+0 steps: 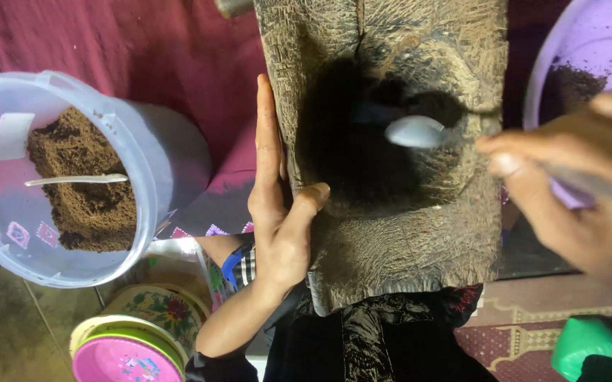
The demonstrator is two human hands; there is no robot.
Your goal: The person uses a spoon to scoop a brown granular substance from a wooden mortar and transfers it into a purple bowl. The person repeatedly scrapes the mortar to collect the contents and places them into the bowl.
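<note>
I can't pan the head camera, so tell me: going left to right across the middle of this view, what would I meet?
Clear plastic tub of brown powder → left hand → wooden mortar block → spoon over its hollow → right hand, with the purple bowl behind it.

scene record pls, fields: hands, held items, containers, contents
left hand: left hand pressed flat against the side of the wooden mortar, thumb on its rim
right hand: right hand holds a spoon over the mortar's dark hollow
containers: clear plastic tub at left; purple bowl at upper right; stacked floral bowls at lower left
contents: brown powder in the tub, with a second spoon resting in it; dark powder in the purple bowl
</note>
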